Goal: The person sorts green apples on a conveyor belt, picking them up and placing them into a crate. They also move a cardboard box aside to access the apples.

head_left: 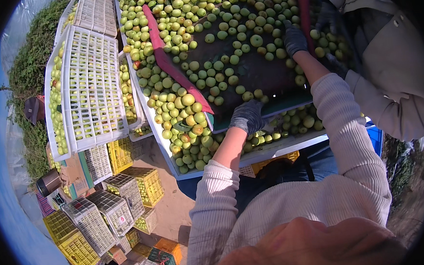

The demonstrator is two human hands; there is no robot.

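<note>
Small round green fruits (219,86), some blushed brown or red, are spread over a dark sorting board (207,50) with red padded side strips (166,62). My left hand (247,116), in a grey knit glove, is at the board's near edge with its fingers curled beside a few fruits. What it holds, if anything, is hidden. Farther right, my right hand (294,39), gloved too, reaches over the board with fingers stretched out among fruits near the right strip. More fruits fill the white-rimmed bin (162,145) around and below the board.
At the right, another person in a pale jacket (387,58) leans in, with a dark-gloved hand (327,18) by the bin. White crates of fruit (95,86) are stacked at the left. Yellow and white crates (149,185), plus a cardboard box (73,172), stand on the ground.
</note>
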